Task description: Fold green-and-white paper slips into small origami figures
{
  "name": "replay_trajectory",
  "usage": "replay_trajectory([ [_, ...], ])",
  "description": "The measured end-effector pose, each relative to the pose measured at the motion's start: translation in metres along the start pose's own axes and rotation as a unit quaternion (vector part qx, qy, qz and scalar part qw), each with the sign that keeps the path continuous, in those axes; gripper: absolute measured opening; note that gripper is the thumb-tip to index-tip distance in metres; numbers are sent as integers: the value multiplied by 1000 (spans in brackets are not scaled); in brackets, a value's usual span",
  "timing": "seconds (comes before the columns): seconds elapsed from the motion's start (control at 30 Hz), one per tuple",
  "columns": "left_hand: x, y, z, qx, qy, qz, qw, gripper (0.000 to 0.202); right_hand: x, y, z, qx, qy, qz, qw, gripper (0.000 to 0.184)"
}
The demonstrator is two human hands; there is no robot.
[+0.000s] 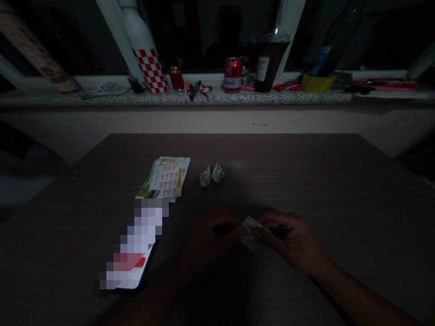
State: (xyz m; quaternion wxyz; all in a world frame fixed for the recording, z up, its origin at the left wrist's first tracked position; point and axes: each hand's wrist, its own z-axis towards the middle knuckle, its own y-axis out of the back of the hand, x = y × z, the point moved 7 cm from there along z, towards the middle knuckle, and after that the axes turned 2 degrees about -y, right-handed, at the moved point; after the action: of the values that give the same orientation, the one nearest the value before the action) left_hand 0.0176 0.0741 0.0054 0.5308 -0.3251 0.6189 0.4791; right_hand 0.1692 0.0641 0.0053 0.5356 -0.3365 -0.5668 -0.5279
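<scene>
A small piece of printed paper (pixel 250 243), pale with some green and partly folded, is held over the front middle of the table. My left hand (pixel 215 233) pinches its left edge between thumb and fingers. From the other side, my right hand (pixel 290 235) grips it with the thumb laid across the face. Beyond my hands stand two small folded paper shapes (pixel 205 176), close together. To their left lies a stack of printed paper sheets (pixel 165 179) with red and orange figures. The light is dim, so the folds are hard to make out.
A phone (pixel 131 278) with a lit, partly blurred screen lies left of my left arm on the brown table (pixel 306 172). Along the stone windowsill (pixel 210 98) stand a red-and-white checkered bottle (pixel 149 63), a red can (pixel 233 74), a dark cup (pixel 268 68) and a green bottle (pixel 335 43).
</scene>
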Motion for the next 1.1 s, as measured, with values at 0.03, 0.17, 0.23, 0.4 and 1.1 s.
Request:
replay_trajectory([
  [0.03,1,-1,0,2,1,-1,1000,15,-2,0,0,3,-12,11,1000,14],
  [0.17,2,-2,-1,2,-15,3,1000,14,-7,-3,-1,15,-47,63,997,17],
  [0.23,3,-1,0,-7,-24,-1,1000,12,-8,-5,-2,21,-54,86,995,16],
  [0.4,4,-5,-1,2,-4,-39,999,13,-10,-9,-1,28,-72,112,991,16],
  [1.1,14,-10,-6,22,44,-123,991,15,-4,-7,-2,-16,-40,72,996,14],
])
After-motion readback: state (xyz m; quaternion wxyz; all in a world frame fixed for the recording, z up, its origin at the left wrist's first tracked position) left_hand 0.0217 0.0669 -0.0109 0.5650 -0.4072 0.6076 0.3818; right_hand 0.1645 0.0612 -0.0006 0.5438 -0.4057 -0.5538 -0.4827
